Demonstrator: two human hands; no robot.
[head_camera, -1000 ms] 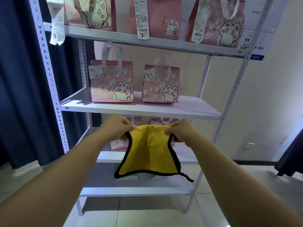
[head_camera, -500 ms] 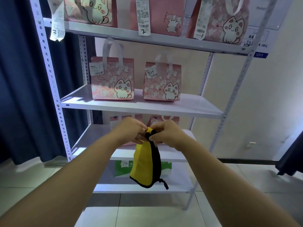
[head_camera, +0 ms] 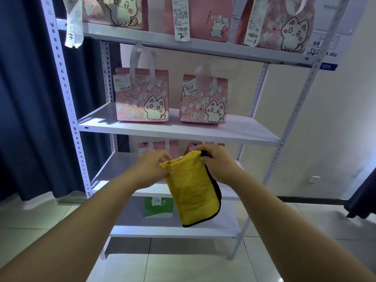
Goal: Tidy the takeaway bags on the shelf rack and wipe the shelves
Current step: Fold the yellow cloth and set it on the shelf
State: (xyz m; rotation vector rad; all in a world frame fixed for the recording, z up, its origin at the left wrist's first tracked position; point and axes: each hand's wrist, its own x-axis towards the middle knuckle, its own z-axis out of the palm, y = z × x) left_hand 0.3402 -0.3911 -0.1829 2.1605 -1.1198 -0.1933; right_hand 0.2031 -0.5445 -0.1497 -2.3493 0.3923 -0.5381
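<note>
A yellow cloth (head_camera: pixel 189 190) with a black edge hangs folded in front of the white shelf rack (head_camera: pixel 177 131). My left hand (head_camera: pixel 150 169) pinches its top left corner and my right hand (head_camera: pixel 217 161) grips its top right corner. Two pink cat-print takeaway bags stand upright on the middle shelf, one at the left (head_camera: pixel 142 96) and one at the right (head_camera: pixel 203 100). Three more pink bags (head_camera: pixel 205 15) stand on the shelf above with long receipts hanging down. Behind my hands, pink bags (head_camera: pixel 158 146) on the lower shelf are mostly hidden. A green bag (head_camera: pixel 158 206) marked 14 stands on the bottom shelf.
A dark blue curtain (head_camera: pixel 26 98) hangs left of the rack. A cream wall (head_camera: pixel 335 129) with a socket lies to the right. The floor is pale tile (head_camera: pixel 183 267). A dark fabric edge (head_camera: pixel 364 196) shows at the far right.
The cloth went from spread wide between my hands to folded in half, then held as a narrower folded panel. The view moved closer to the rack.
</note>
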